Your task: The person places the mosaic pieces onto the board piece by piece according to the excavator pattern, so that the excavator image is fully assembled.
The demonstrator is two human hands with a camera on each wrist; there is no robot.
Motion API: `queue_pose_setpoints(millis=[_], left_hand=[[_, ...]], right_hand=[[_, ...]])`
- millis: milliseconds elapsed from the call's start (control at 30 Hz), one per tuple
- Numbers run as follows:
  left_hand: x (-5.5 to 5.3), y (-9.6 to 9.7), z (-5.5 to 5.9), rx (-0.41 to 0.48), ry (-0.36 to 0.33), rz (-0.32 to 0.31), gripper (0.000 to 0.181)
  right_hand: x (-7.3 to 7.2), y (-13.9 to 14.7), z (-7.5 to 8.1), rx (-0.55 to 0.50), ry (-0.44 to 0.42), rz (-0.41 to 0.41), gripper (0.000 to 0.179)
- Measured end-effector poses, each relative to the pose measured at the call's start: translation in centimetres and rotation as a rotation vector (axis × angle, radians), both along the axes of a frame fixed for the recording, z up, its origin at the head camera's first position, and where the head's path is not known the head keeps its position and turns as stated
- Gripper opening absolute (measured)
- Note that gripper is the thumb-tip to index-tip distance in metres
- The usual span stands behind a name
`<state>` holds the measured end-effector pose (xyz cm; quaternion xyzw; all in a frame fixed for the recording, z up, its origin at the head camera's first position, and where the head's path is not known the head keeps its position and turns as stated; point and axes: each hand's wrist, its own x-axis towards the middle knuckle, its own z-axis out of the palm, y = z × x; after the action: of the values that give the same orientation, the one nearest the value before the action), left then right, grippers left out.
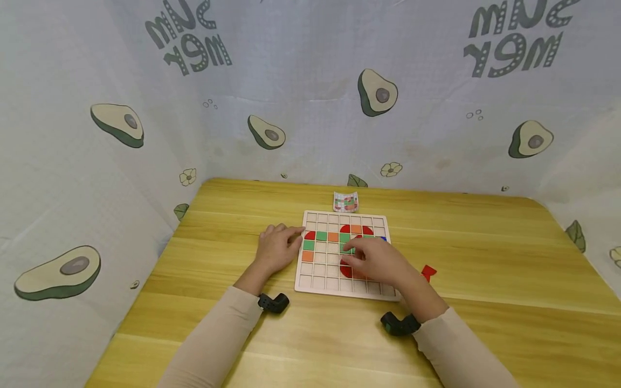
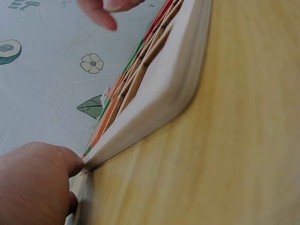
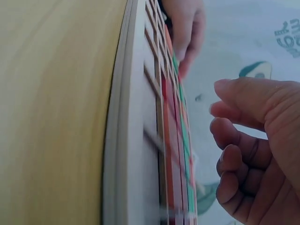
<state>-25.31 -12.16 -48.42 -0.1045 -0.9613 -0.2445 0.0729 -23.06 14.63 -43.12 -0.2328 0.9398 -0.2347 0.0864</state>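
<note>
A pale wooden grid board point(image 1: 320, 283) lies flat on the table, with red, green and orange pieces set in some of its squares. At its left edge rests my left hand point(image 1: 276, 248), fingers relaxed and a fingertip against the rim; the left wrist view shows that hand by the board's corner. My right hand point(image 1: 378, 258) hovers over the right half of the board and covers part of it. In the right wrist view its fingers point(image 3: 229, 187) are loosely bent, apart from the thumb, and hold nothing visible. Part of a blue piece point(image 1: 384, 238) shows near the right rim.
A small curved card point(image 1: 345, 202) with a printed coloured grid stands behind the board. Loose red pieces point(image 1: 428, 271) lie on the wooden table point(image 1: 485, 248) right of the board, by my right forearm. A patterned cloth point(image 1: 310, 108) hangs behind and at the sides.
</note>
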Motion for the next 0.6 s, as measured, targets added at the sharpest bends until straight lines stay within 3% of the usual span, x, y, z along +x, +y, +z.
queue_pose_setpoints(millis=[367,600], left_hand=[[-0.1,-0.1,-0.1,-0.001,0.002,0.011,0.034],[0.0,0.0,0.0,-0.003,0.000,0.008,0.034]], right_hand=[[1.1,7.5,-0.8,0.018,-0.049,-0.107,0.020],[2.1,11.9,-0.5,0.034,-0.068,-0.185,0.030]])
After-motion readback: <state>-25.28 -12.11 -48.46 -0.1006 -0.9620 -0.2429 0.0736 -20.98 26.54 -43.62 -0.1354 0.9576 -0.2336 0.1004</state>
